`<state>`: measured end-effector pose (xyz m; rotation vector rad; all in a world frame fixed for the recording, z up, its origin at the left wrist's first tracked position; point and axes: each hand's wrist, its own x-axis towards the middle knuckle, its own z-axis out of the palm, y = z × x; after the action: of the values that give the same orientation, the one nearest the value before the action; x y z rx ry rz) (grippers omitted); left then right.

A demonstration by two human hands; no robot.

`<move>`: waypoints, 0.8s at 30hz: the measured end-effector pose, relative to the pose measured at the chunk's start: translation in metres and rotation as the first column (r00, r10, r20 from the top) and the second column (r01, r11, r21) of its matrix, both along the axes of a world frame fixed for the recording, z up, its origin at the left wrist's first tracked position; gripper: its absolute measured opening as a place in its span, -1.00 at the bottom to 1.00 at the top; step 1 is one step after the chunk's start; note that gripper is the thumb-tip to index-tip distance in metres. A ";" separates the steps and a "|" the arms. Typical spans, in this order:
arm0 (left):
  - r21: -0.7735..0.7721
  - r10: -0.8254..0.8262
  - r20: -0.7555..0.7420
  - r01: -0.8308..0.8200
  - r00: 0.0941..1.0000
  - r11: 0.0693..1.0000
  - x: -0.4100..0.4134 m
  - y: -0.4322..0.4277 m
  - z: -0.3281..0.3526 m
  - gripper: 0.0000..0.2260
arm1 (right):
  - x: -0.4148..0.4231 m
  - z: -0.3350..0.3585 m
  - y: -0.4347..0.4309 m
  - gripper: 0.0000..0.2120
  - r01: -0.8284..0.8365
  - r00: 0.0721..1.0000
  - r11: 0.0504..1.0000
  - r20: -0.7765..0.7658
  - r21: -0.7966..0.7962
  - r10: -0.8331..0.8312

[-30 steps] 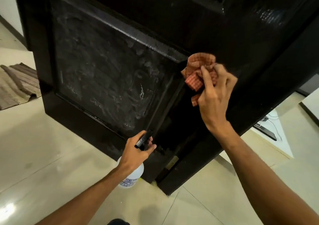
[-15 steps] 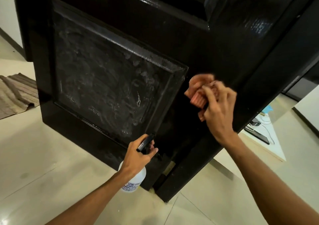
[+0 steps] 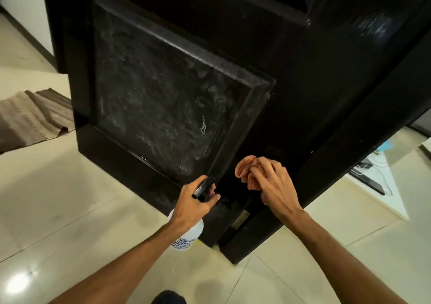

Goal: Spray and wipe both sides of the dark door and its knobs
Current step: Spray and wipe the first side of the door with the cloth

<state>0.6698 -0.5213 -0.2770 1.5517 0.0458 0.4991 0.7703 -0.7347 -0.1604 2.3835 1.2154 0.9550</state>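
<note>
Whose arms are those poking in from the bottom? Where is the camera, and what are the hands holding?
Those arms belong to a person, not a machine. The camera sits on the person's head and looks forward and down, so you see what they see. The big black thing is a door, and its square panel has whitish smears on it. The left hand grips a spray bottle by its black top. The right hand holds a bunched orange checked cloth by the door's lower part. Below is a shiny tiled floor, with a striped mat lying at the left.
</note>
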 end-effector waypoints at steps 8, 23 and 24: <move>0.023 0.067 -0.143 -0.065 0.987 0.998 -0.011 0.011 -0.058 -0.84 | 0.005 -0.061 0.031 -0.37 -0.069 0.998 0.996 0.002 0.063 0.069; 0.235 0.011 -0.324 0.070 0.946 0.970 0.002 0.013 -0.158 -0.81 | 0.005 -0.160 0.032 -0.22 -0.085 0.964 0.969 -0.264 -0.233 0.022; 0.247 0.011 -0.332 0.076 0.943 0.966 0.003 0.014 -0.161 -0.86 | 0.006 -0.157 0.032 -0.21 -0.065 0.964 0.980 -0.266 -0.186 0.013</move>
<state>0.6724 -0.5073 -0.4384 1.8768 0.2213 0.2165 0.7765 -0.7023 -0.3172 2.3910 1.3833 0.5118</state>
